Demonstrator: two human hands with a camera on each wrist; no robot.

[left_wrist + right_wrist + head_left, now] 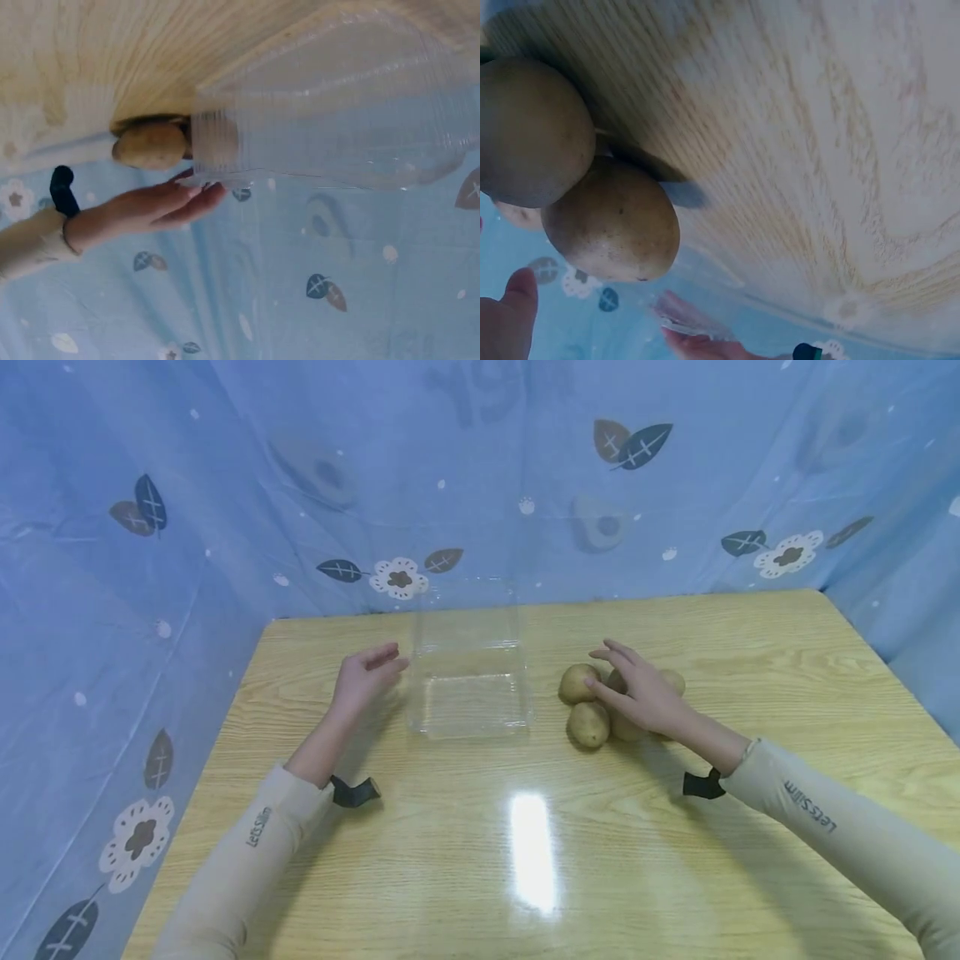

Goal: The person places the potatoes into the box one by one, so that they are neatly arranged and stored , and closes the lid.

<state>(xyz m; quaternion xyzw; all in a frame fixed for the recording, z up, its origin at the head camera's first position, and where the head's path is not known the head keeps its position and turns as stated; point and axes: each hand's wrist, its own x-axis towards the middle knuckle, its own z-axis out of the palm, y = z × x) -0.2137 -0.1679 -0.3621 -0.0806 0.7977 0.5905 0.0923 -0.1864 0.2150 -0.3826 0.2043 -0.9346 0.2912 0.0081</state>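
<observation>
On a light wooden table (750,643), two bare hands either side of a clear plastic container (468,681). Left hand (365,677) hovering just left of the container, fingers loosely straight and slightly spread, holding nothing; fingertips close to the container's left wall, contact impossible to judge. Beige sleeve (247,852) covering the left forearm, black wrist strap (354,792) just behind the wrist.

Right of the container, a small cluster of potatoes (588,724), brown-skinned and bunched so that they touch. Right hand (637,689) lying over the top of the cluster, fingers extended and fanned, pointing left toward the container, gripping nothing. One potato just beyond the fingertips, another just below the palm's near edge, the others partly hidden under the hand. Fingers resting on or just above the potatoes; cannot tell which.

From the left wrist camera, ribbed clear container wall (330,112) filling the upper frame, with a potato (150,145) beyond it and the right hand's fingers (176,206) stretched flat beside that potato.

From the right wrist camera, two potatoes (611,221) close up against the wood grain, pressed side by side, a fingertip (514,300) at the lower left edge.

Behind and around the table, blue curtain (150,568) printed with leaves and white flowers. Bright ceiling-light glare (532,852) on the tabletop nearer than both wrists.
</observation>
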